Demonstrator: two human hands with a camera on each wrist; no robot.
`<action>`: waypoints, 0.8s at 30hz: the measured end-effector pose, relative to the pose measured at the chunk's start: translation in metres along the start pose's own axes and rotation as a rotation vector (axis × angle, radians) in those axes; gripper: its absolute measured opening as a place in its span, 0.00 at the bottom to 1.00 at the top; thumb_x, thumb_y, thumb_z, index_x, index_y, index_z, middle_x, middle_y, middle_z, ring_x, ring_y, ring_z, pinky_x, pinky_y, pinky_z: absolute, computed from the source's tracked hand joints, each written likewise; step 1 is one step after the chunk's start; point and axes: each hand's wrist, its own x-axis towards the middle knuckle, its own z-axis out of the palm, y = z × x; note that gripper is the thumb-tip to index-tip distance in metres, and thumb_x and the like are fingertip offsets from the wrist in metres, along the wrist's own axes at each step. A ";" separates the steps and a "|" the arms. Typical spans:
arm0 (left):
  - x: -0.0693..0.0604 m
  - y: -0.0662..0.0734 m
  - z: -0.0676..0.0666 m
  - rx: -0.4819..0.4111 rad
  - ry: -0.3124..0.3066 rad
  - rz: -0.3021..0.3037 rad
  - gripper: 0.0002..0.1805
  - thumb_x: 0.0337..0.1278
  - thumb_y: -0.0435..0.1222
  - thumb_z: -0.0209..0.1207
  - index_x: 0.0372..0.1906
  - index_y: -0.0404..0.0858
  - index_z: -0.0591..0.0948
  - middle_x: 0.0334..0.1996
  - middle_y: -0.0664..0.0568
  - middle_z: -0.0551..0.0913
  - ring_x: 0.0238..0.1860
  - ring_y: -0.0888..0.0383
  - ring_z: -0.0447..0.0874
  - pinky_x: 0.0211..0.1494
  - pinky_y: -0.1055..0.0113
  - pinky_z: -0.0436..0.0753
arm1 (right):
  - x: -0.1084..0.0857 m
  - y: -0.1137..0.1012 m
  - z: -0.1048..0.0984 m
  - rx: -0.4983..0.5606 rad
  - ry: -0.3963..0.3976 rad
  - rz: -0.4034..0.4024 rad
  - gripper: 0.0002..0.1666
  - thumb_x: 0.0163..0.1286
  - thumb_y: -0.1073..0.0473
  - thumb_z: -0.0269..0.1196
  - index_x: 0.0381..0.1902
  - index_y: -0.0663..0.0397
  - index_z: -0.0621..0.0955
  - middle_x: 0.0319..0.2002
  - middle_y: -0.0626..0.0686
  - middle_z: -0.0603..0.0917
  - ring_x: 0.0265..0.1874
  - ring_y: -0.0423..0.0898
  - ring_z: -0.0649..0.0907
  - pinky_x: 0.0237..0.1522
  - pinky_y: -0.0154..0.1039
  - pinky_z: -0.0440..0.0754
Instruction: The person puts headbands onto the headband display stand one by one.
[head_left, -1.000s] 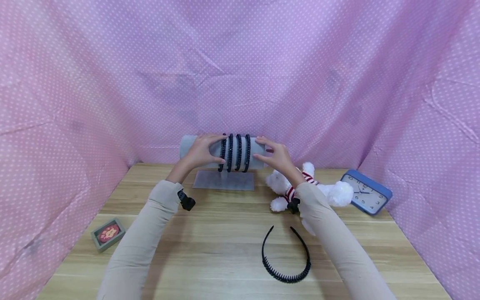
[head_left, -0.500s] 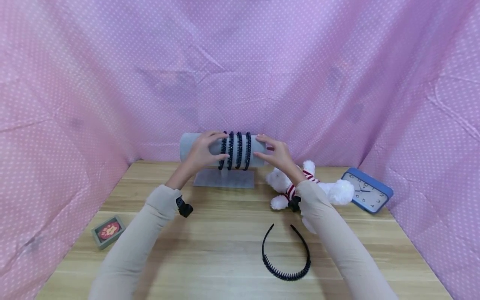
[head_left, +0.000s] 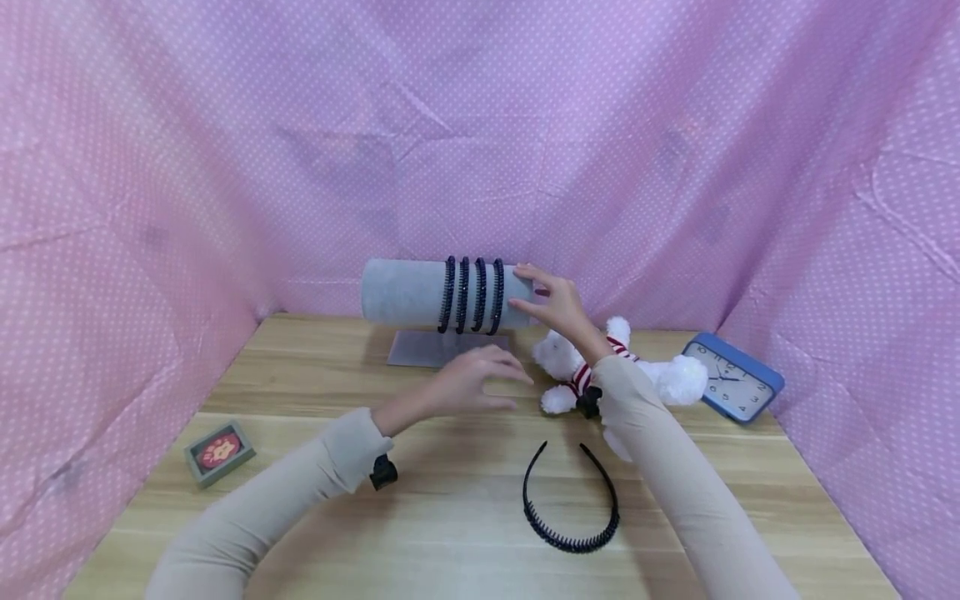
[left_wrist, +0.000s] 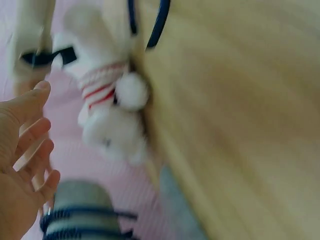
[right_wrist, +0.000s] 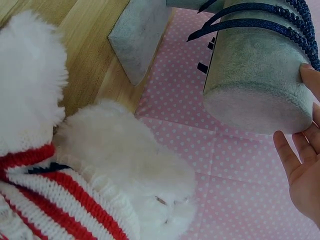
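A grey, velvety headband stand point(head_left: 405, 292), a horizontal roll on a flat base, stands at the back of the table. Several black toothed headbands point(head_left: 480, 293) sit side by side around its right half. My right hand point(head_left: 558, 304) holds the roll's right end, thumb on the front; in the right wrist view its fingers point(right_wrist: 287, 152) lie at the end's edge. My left hand point(head_left: 476, 382) hovers over the table in front of the base, fingers spread and holding nothing. Another black toothed headband point(head_left: 572, 546) lies flat on the table, its tips pointing away from me.
A white plush toy point(head_left: 557, 358) in a red-striped top lies under my right forearm. Behind it at the right leans a blue-framed clock point(head_left: 731, 379). A small grey-green framed box point(head_left: 220, 452) lies at the left. Pink dotted cloth point(head_left: 480, 167) encloses the table point(head_left: 420, 533).
My left hand has let go of the leftmost headband on the roll and come down towards me and to the right. My right hand has stayed at the roll's right end.
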 end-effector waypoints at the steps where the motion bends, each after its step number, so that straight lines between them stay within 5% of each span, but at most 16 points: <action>1: 0.000 0.004 0.006 -0.015 -0.036 0.007 0.20 0.57 0.45 0.72 0.55 0.46 0.87 0.54 0.53 0.87 0.58 0.57 0.81 0.65 0.60 0.80 | 0.000 0.000 0.000 -0.001 0.001 0.005 0.32 0.64 0.62 0.73 0.65 0.58 0.80 0.71 0.58 0.75 0.70 0.58 0.76 0.63 0.51 0.82; 7: -0.004 0.021 0.039 -0.115 -0.232 0.059 0.17 0.58 0.43 0.71 0.52 0.46 0.89 0.53 0.54 0.87 0.57 0.58 0.81 0.64 0.66 0.79 | 0.002 -0.001 0.000 0.003 -0.004 0.013 0.31 0.64 0.59 0.74 0.65 0.56 0.80 0.70 0.56 0.76 0.70 0.55 0.75 0.63 0.50 0.82; 12: -0.011 0.034 0.059 -0.108 -0.384 0.096 0.14 0.58 0.46 0.71 0.48 0.50 0.91 0.52 0.57 0.87 0.58 0.62 0.79 0.64 0.73 0.76 | 0.004 -0.002 0.000 0.003 -0.008 0.007 0.31 0.64 0.59 0.74 0.65 0.57 0.80 0.70 0.57 0.76 0.70 0.55 0.76 0.63 0.51 0.82; 24: -0.014 0.045 0.083 -0.168 -0.464 0.170 0.11 0.47 0.51 0.76 0.38 0.56 0.93 0.42 0.68 0.86 0.44 0.74 0.74 0.49 0.86 0.68 | 0.002 -0.002 -0.001 0.004 -0.015 0.023 0.31 0.64 0.59 0.74 0.64 0.57 0.81 0.70 0.57 0.76 0.70 0.54 0.76 0.63 0.48 0.82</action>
